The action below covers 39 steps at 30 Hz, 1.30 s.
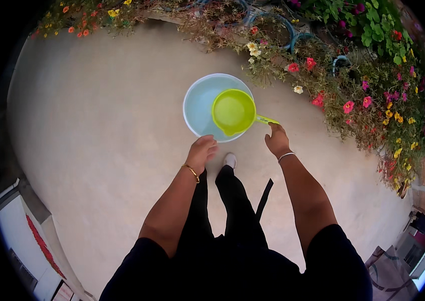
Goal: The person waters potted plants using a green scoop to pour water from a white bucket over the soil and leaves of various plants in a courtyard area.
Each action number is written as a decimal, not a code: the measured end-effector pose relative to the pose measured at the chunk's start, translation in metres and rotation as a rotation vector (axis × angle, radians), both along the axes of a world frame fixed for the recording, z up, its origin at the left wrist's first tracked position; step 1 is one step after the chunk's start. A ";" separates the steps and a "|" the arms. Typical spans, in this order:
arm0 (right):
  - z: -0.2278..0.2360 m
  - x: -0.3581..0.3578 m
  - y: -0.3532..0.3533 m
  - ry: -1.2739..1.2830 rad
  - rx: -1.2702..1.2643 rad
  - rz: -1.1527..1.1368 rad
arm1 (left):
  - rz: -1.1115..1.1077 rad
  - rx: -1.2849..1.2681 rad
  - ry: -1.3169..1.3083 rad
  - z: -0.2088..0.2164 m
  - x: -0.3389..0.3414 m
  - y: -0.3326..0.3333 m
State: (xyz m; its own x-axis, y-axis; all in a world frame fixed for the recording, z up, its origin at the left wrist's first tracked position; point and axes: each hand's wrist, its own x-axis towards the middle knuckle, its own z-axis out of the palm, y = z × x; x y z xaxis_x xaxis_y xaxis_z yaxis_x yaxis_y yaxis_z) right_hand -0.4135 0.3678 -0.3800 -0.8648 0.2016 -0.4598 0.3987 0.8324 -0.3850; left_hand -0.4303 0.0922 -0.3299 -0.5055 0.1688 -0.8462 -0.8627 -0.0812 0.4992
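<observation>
My right hand (276, 140) is closed on the handle end of a lime-green water dipper (233, 111). The dipper has a round bowl with a small pouring lip, and its bowl is over a round pale-blue basin (198, 108) with a white rim. Whether the bowl touches the basin or what is in it, I cannot tell. Close to the basin's near rim, my left hand (204, 152) has loosely bent fingers, a little blurred, with nothing seen in them. A gold-coloured bracelet is on the left wrist, a silver-coloured one on the right.
Pale concrete ground (107, 110) lies around the basin. Beds of flowering plants (318, 80) line the far and right sides, with bluish curved edging (285, 30) among them. My shoe (230, 160) is just below the basin. A white structure (27, 241) stands at lower left.
</observation>
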 end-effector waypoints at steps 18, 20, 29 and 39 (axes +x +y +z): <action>-0.020 -0.024 -0.049 -0.472 -0.462 0.007 | 0.093 -0.047 -0.180 -0.074 -0.030 -0.051; -0.021 -0.025 -0.072 -0.286 -0.123 0.282 | 0.077 -0.062 -0.163 -0.076 -0.032 -0.050; -0.071 -0.040 -0.137 -0.438 -0.028 0.142 | 0.064 -0.157 -0.120 -0.079 -0.035 -0.055; -0.101 -0.031 -0.165 -0.239 -0.144 -0.051 | 0.052 -0.103 -0.104 -0.081 -0.043 -0.064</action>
State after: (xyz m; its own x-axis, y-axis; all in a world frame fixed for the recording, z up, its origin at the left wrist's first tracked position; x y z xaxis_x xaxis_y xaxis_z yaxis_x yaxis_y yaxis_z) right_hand -0.4447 0.2026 -0.4806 -0.7187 0.1602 -0.6766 0.5325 0.7526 -0.3874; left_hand -0.4734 0.0284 -0.4114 -0.4204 0.0542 -0.9057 -0.9059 -0.0804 0.4157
